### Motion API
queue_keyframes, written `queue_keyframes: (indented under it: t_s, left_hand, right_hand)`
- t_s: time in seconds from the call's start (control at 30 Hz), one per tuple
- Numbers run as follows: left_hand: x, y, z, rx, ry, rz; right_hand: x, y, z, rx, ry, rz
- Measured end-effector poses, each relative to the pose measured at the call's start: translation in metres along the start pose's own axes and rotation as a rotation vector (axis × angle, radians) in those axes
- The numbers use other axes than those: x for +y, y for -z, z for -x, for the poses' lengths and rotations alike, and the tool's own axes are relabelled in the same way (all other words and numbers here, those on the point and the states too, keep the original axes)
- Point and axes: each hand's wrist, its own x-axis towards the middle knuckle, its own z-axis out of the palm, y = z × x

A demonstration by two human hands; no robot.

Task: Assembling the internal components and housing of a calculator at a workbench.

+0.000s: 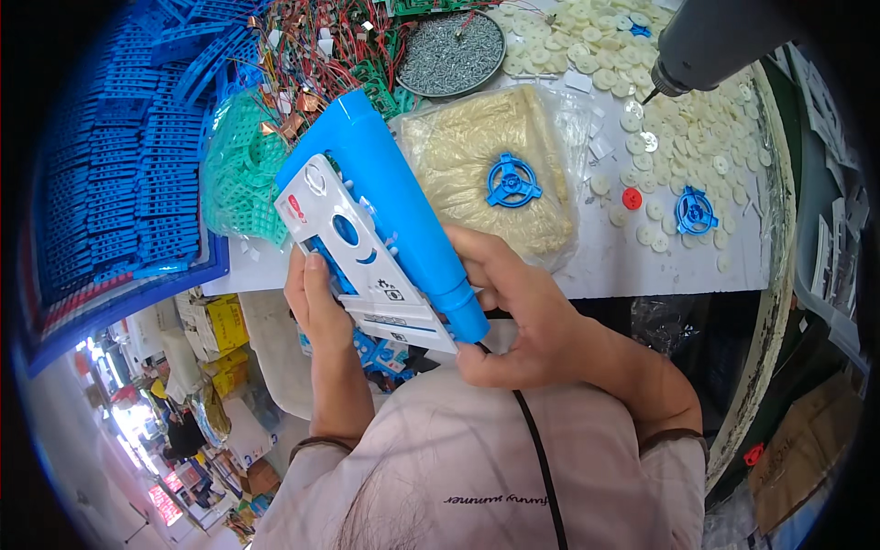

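A blue plastic casing (408, 206) with a rounded, tube-like side is held up at a slant between my hands, above the table's near edge. Along its near left side lies a white panel (344, 243) with an oval opening and a crescent-shaped one. My left hand (319, 307) grips the panel side, fingers partly hidden behind it. At the lower right end, my right hand (527, 307) is closed round the casing, with the thumb near the panel's corner. A black cord (534, 431) runs down from beside my right hand across my shirt.
Beyond the casing, a blue three-spoked ring (513, 181) lies on a plastic-wrapped beige bundle (440, 137). A tray of screws (451, 55), red wires (316, 41) and white discs (587, 41) spread behind. A dark power screwdriver (701, 50) hangs upper right; blue parts (137, 165) pile left.
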Motion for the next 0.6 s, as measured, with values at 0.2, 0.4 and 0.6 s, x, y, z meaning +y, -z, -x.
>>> queue_keyframes:
  t_s: [0.2, 0.4, 0.6]
  left_hand:
    - [0.011, -0.009, 0.003, 0.004, 0.025, 0.064]
    - [0.019, -0.010, 0.002, -0.221, -0.036, 0.119]
    - [0.026, -0.013, 0.003, -0.156, -0.058, 0.153]
  right_hand:
    - [0.007, -0.003, 0.000, 0.055, 0.100, 0.085]
    - [0.013, -0.002, 0.003, 0.093, 0.061, 0.052]
    - [0.011, -0.002, 0.004, 0.088, 0.014, -0.137]
